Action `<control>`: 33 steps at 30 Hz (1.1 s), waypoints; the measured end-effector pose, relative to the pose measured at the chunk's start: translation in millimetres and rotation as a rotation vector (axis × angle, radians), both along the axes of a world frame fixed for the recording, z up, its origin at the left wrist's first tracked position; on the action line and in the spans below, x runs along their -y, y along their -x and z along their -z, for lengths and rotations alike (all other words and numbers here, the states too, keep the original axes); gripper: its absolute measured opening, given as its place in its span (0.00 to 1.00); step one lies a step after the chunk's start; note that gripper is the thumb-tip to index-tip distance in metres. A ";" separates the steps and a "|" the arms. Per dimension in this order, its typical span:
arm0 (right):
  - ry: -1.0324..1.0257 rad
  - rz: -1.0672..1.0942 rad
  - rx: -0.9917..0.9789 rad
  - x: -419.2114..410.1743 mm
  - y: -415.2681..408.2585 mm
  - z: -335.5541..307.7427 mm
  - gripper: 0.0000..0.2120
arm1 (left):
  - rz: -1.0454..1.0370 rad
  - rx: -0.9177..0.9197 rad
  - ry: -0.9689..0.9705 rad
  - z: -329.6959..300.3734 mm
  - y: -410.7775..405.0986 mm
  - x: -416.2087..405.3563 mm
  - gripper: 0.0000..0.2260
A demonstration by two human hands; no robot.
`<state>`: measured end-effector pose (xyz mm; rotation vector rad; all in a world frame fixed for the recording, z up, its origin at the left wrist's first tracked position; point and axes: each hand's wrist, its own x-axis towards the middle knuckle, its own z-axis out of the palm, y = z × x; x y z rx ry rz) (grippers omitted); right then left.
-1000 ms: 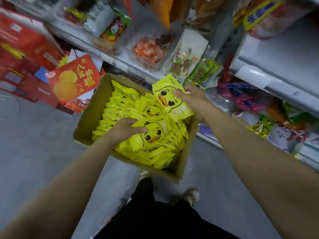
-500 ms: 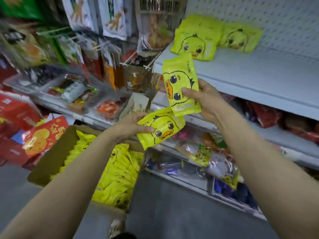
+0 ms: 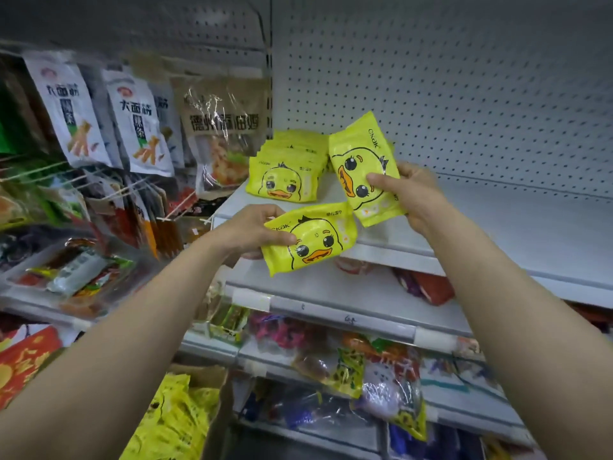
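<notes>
While stocking is proceeding at the white metal shelf (image 3: 497, 234), the left hand (image 3: 252, 232) is gripping a glossy yellow duck-face plastic packet (image 3: 311, 239), the right hand (image 3: 411, 190) pinching a second such packet (image 3: 361, 167); next, both are probably needing laying beside the shelved stack (image 3: 285, 174).

Lower packet (image 3: 311, 239): glossy yellow, cartoon duck face, orange beak, sealed. Lying crosswise, tilting up toward right. Left hand (image 3: 255, 229) pinching its left end, holding it in front of shelf (image 3: 497, 227) edge.

Upper packet (image 3: 361, 167): same print, standing on end, duck face turned sideways. Right hand (image 3: 414, 190) gripping its right side, holding it over shelf, its bottom end just beside lower packet's top right corner.
</notes>
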<state>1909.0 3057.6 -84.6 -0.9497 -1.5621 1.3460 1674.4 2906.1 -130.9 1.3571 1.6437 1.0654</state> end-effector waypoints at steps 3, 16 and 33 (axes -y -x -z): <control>-0.049 0.057 0.054 -30.9 -1.4 -12.5 0.19 | 0.039 -0.044 -0.044 -14.4 11.9 -32.9 0.18; -0.223 0.050 0.636 -169.5 28.7 7.8 0.24 | 0.281 -0.171 -0.074 -23.7 56.3 -125.4 0.11; -0.674 0.033 1.013 -238.7 78.5 15.6 0.28 | 0.195 -0.190 -0.120 -43.4 44.6 -161.3 0.11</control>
